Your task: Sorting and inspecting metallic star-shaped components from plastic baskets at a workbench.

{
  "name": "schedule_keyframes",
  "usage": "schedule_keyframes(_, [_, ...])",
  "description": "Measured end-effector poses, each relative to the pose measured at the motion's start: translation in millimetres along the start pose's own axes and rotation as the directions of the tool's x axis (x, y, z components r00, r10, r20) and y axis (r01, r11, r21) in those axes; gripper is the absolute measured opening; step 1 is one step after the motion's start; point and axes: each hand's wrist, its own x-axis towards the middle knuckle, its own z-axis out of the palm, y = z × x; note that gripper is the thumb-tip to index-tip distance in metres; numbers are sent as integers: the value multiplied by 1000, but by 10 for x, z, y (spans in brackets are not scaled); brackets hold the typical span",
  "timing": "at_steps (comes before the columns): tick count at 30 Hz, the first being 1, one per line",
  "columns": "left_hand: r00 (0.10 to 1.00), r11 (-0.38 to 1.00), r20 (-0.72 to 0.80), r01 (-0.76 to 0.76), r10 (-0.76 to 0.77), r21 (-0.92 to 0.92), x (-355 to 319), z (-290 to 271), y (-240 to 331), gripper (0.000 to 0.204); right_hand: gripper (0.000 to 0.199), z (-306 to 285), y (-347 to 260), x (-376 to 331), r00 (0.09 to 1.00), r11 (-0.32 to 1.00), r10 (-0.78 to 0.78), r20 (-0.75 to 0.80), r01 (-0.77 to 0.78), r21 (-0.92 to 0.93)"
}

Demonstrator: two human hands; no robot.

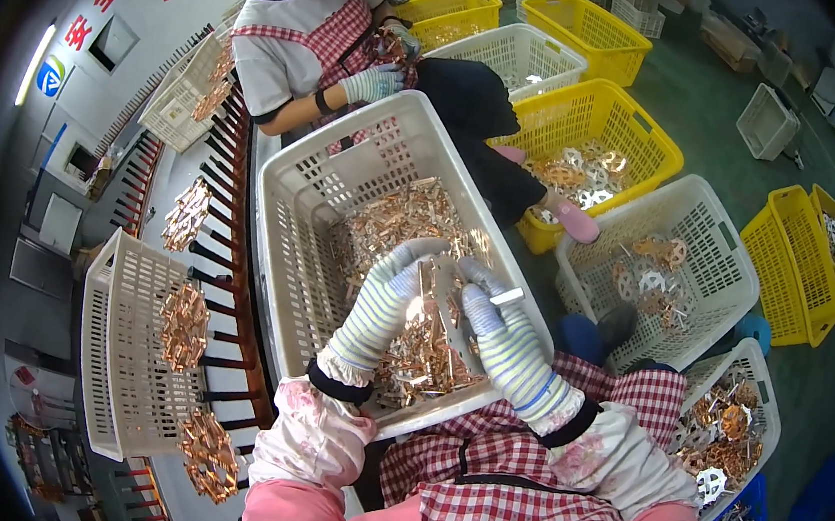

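Both my hands wear striped knit gloves and are raised over a large white plastic basket (295,173) full of small copper-coloured metal pieces (412,210). My left hand (383,307) is closed on the left edge of a flat, shiny metal plate (446,298) with cut-outs. From the other side my right hand (509,350) grips the same plate, thumb and fingers bent around its edge. A short pale bar (507,296) sticks out by the right fingers; I cannot tell whether it is a separate piece. The gloves partly hide the plate.
A co-worker (301,58) in a checked apron sits beyond the basket, gloved hands at its far end. Left runs a rack of dark pegs (224,282) with copper parts hung in bunches (185,327). Yellow baskets (651,132) and white baskets (722,230) with metal parts stand right.
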Motion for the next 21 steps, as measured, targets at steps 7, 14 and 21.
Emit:
schedule_keyframes(7, [998, 994, 52, 35, -29, -106, 5, -33, -55, 46, 39, 30, -20, -4, 997, 997, -1, 79, -5, 73])
schedule_keyframes(14, [962, 680, -33, -168, 272, 714, -45, 156, 53, 21, 52, -181, 78, 65, 900, 848, 295, 320, -401, 347])
schedule_keyframes(21, [995, 954, -100, 59, -31, 294, 45, -4, -24, 10, 50, -103, 110, 65, 927, 944, 150, 345, -238, 228])
